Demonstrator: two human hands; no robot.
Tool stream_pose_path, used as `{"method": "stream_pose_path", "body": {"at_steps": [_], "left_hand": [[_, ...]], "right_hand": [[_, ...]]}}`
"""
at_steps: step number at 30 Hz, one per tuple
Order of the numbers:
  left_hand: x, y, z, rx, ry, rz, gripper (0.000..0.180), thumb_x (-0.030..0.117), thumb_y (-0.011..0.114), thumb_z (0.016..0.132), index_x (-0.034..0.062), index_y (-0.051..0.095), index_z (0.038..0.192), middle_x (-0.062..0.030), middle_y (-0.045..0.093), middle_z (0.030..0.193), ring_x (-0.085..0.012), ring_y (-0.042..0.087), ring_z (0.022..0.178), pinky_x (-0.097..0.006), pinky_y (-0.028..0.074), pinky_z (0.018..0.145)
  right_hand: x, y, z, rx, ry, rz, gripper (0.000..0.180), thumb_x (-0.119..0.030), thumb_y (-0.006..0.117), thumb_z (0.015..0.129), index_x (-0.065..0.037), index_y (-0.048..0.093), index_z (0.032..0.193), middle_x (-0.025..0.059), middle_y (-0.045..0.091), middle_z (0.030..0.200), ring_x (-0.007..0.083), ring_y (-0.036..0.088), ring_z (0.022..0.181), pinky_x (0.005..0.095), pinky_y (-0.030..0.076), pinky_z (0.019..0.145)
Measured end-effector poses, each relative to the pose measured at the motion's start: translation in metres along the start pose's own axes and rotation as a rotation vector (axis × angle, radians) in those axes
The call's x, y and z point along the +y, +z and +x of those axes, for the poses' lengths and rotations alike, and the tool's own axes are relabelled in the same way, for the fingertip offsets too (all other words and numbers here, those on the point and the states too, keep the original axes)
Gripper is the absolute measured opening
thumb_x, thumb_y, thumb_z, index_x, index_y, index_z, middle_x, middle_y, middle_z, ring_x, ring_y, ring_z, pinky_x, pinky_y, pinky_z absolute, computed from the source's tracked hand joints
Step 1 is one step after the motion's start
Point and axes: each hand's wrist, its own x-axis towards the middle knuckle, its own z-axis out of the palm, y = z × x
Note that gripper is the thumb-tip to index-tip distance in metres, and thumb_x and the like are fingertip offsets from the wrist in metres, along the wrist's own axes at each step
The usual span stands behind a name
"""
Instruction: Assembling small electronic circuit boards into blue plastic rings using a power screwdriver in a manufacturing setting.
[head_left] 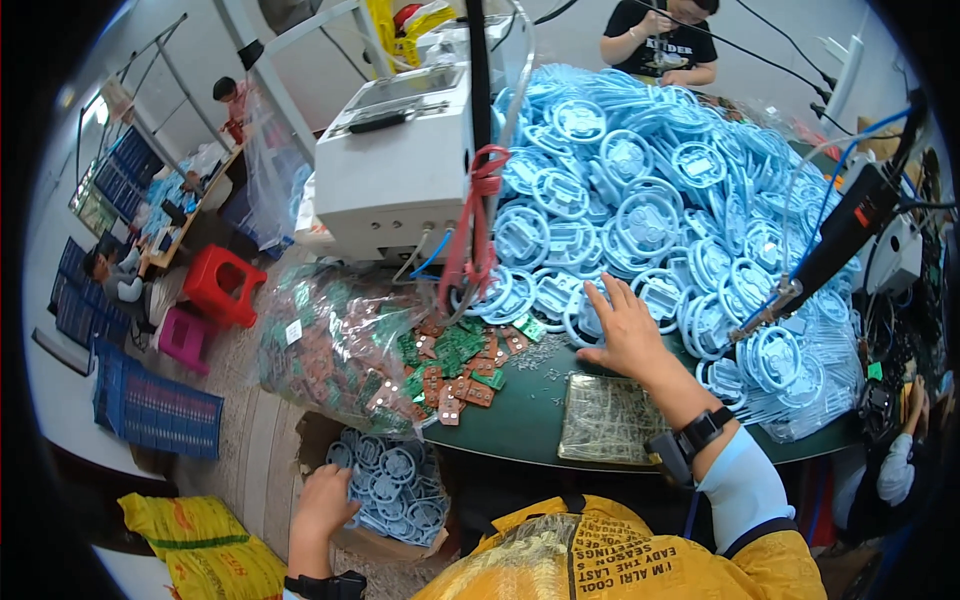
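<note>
My right hand (626,332) reaches over the green table with its fingers spread, at the near edge of a large pile of light-blue round plastic parts (625,155). It appears to hold nothing. A flat wrapped block (600,420) lies just below it, near the table's front edge. Down at the left, my left hand (325,500) hangs over the rim of a cardboard box (432,545) filled with similar blue plastic parts (395,485). Its thumb stands apart from loosely bent fingers, and nothing shows in it; the fingertips are partly hidden.
Green and brown circuit boards (455,365) spill from a clear plastic bag (325,340). Small screws (537,358) lie beside them. A white machine (400,165) stands behind, and an electric screwdriver (850,225) hangs at right. Red stool (222,285), yellow sacks (205,545) and co-workers are around.
</note>
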Motion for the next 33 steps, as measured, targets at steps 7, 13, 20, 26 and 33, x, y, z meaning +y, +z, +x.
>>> {"method": "stream_pose_path", "body": {"at_steps": [7, 13, 20, 26, 33], "left_hand": [[0.122, -0.019, 0.065, 0.670, 0.658, -0.395, 0.031, 0.006, 0.073, 0.079, 0.0058, 0.064, 0.108, -0.0111, 0.062, 0.100, -0.0305, 0.063, 0.087, -0.038, 0.053, 0.074], [0.154, -0.014, 0.123, 0.686, 0.734, -0.336, 0.030, 0.006, 0.076, 0.075, 0.0049, 0.065, 0.103, -0.0095, 0.059, 0.096, -0.0304, 0.061, 0.090, -0.039, 0.052, 0.077], [0.174, -0.012, 0.131, 0.382, 0.588, -1.032, 0.020, 0.011, 0.067, 0.090, -0.0027, 0.067, 0.105, -0.0070, 0.061, 0.091, -0.0202, 0.063, 0.081, -0.032, 0.050, 0.067], [0.225, -0.015, 0.124, -0.306, 0.406, -1.661, 0.019, 0.013, 0.064, 0.095, -0.0026, 0.064, 0.106, -0.0017, 0.063, 0.082, -0.0101, 0.062, 0.070, -0.025, 0.051, 0.060], [0.271, -0.003, 0.100, 0.330, 1.067, -0.895, 0.022, -0.009, 0.067, 0.077, 0.0051, 0.069, 0.094, -0.0155, 0.064, 0.118, -0.0311, 0.066, 0.106, -0.038, 0.055, 0.087]], "right_hand": [[0.025, 0.011, 0.008, 0.151, 0.421, 0.508, 0.068, -0.023, 0.068, 0.074, 0.002, 0.049, 0.135, 0.0250, 0.059, 0.127, 0.0377, 0.060, 0.113, 0.0401, 0.047, 0.098], [0.027, -0.007, -0.061, 0.159, 0.670, 0.955, 0.027, -0.016, 0.059, 0.090, 0.004, 0.067, 0.107, 0.0031, 0.062, 0.080, 0.0093, 0.052, 0.070, 0.0251, 0.043, 0.066], [0.003, -0.031, -0.148, 0.164, 0.691, 0.755, 0.019, -0.015, 0.064, 0.093, 0.002, 0.069, 0.098, -0.0011, 0.060, 0.073, 0.0062, 0.051, 0.067, 0.0240, 0.041, 0.062], [-0.012, -0.045, -0.156, 0.191, 0.886, 1.043, 0.019, -0.008, 0.063, 0.092, -0.001, 0.060, 0.109, -0.0018, 0.058, 0.074, 0.0020, 0.050, 0.056, 0.0185, 0.037, 0.045], [-0.011, -0.039, -0.157, 0.228, 0.897, 1.098, 0.019, -0.004, 0.061, 0.092, -0.001, 0.055, 0.110, -0.0021, 0.054, 0.067, 0.0018, 0.046, 0.052, 0.0203, 0.035, 0.046]]}}
